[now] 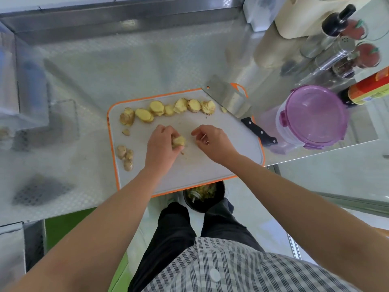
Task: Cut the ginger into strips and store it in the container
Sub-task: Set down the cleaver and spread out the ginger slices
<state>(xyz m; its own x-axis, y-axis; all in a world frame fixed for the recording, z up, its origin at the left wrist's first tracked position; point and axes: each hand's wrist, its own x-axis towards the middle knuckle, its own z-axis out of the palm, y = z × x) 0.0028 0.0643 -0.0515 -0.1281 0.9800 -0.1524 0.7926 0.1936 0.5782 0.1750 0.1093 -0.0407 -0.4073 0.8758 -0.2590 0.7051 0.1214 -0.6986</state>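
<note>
A white cutting board with an orange rim lies on the steel counter. A row of yellow ginger slices runs along its far edge. An unpeeled knobbly ginger piece rests near its left edge. My left hand grips a stack of ginger slices at the board's middle. My right hand hovers just right of it, fingers curled and apart, holding nothing. A cleaver with a black handle lies on the board's far right corner. The container with a purple lid stands to the right, closed.
Spice shakers, a dark bottle and a red-labelled bottle stand at the back right. A black bin with vegetable scraps sits on the floor below the board's near edge. A small ginger bit lies at the left.
</note>
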